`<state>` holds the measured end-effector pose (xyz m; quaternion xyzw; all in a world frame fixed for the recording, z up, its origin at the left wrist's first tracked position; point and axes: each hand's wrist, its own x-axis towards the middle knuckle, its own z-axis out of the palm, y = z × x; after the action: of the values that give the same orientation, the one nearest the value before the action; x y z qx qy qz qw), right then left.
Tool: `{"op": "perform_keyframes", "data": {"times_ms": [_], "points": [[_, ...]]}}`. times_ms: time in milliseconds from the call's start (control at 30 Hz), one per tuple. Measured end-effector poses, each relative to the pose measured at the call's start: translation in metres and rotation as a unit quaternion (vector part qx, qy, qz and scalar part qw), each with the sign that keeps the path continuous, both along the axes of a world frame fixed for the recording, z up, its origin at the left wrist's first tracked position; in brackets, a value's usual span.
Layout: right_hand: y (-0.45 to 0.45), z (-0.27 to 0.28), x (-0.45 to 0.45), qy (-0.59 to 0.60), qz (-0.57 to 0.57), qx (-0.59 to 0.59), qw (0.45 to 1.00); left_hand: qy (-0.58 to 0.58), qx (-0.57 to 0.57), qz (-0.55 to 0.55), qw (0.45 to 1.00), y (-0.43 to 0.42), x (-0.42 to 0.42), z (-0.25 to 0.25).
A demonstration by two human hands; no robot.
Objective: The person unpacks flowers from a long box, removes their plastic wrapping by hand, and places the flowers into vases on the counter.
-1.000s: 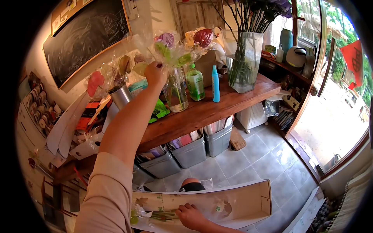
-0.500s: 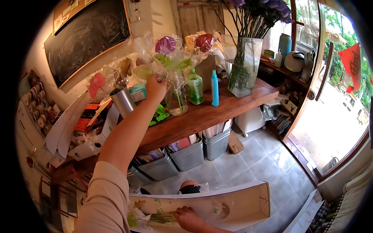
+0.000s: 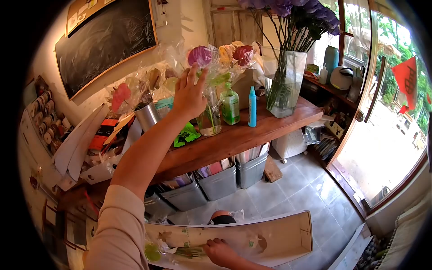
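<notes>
My left hand [image 3: 190, 93] reaches over the wooden table with its fingers spread, just in front of a purple flower [image 3: 200, 56] in clear wrap. That flower stands in a glass vase [image 3: 210, 128] with green stems inside. Beside the vase are a green bottle [image 3: 231, 108] and a slim blue bottle [image 3: 252, 108]. Low in the view, my right hand [image 3: 221, 253] is closed around the ends of green flower stems [image 3: 189, 252] inside a long cardboard box [image 3: 283, 230]. A pale green bloom [image 3: 152, 252] shows at the box's left end.
A tall glass vase [image 3: 288, 81] of purple flowers stands on the wooden table [image 3: 270, 128]. Left of my arm are a metal cup [image 3: 147, 117] with wrapped flowers and a green packet [image 3: 186, 134]. Grey bins [image 3: 218, 183] sit beneath. A glass door [image 3: 396, 117] is at right.
My left hand has gone from pinched fingers by the wrapped flowers to spread fingers, and sits slightly further right. The right hand stays at the stems. The view has shifted slightly.
</notes>
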<state>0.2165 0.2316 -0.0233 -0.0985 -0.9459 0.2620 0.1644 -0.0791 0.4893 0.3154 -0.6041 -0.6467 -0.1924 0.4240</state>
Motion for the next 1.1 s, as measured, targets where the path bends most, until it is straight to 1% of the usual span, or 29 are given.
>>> {"op": "perform_keyframes", "data": {"times_ms": [67,100,200,267,333,367,433,500,600,667,700,800,833,867,900,933,1000,1100], "points": [[-0.003,-0.015,-0.004,0.045,-0.031,-0.022,0.998,-0.001,0.036,-0.014,0.999,-0.005,0.004,-0.002],[0.0,-0.016,-0.003,0.02,-0.024,-0.016,0.999,-0.003,0.054,-0.017,0.998,-0.013,0.008,-0.002],[0.01,-0.01,0.003,-0.063,0.003,0.012,0.998,-0.035,0.056,-0.182,0.981,-0.073,0.04,-0.015],[0.015,-0.005,0.001,-0.124,0.021,0.038,0.991,-0.078,-0.043,-0.313,0.946,-0.125,0.052,-0.052],[0.016,-0.003,-0.002,-0.122,-0.014,0.036,0.992,-0.105,-0.146,-0.366,0.913,-0.191,0.068,-0.09],[0.014,-0.003,-0.004,-0.123,-0.03,0.029,0.991,-0.18,-0.228,-0.348,0.891,-0.227,0.075,-0.11],[0.021,0.009,-0.006,-0.117,-0.036,-0.001,0.992,-0.28,-0.311,-0.291,0.86,-0.282,0.08,-0.173],[0.021,0.014,-0.004,-0.128,-0.041,-0.034,0.99,-0.425,-0.346,-0.212,0.809,-0.318,0.081,-0.228],[0.028,0.025,-0.014,-0.135,-0.039,-0.062,0.988,-0.5,-0.335,-0.155,0.783,-0.348,0.096,-0.269],[0.026,0.028,-0.014,-0.126,-0.029,-0.083,0.988,-0.556,-0.306,-0.171,0.754,-0.357,0.108,-0.288],[0.025,0.028,-0.015,-0.121,-0.02,-0.068,0.99,-0.582,-0.295,-0.183,0.736,-0.361,0.112,-0.296],[0.021,0.026,-0.014,-0.119,-0.017,-0.044,0.992,-0.637,-0.232,-0.192,0.71,-0.363,0.122,-0.325],[0.022,0.031,-0.014,-0.129,-0.022,-0.047,0.99,-0.68,-0.212,-0.197,0.674,-0.361,0.124,-0.326],[0.023,0.035,-0.013,-0.141,-0.03,-0.052,0.988,-0.69,-0.23,-0.171,0.664,-0.362,0.125,-0.327],[0.025,0.034,-0.01,-0.138,-0.014,-0.06,0.989,-0.697,-0.253,-0.146,0.655,-0.361,0.124,-0.325],[0.027,0.038,-0.008,-0.144,-0.019,-0.089,0.985,-0.701,-0.279,-0.123,0.645,-0.36,0.124,-0.324],[0.027,0.054,-0.007,-0.105,-0.048,-0.116,0.987,-0.683,-0.308,-0.126,0.65,-0.358,0.125,-0.308],[0.034,0.056,-0.003,-0.126,-0.032,-0.074,0.989,-0.654,-0.313,-0.159,0.67,-0.357,0.124,-0.297]]}}
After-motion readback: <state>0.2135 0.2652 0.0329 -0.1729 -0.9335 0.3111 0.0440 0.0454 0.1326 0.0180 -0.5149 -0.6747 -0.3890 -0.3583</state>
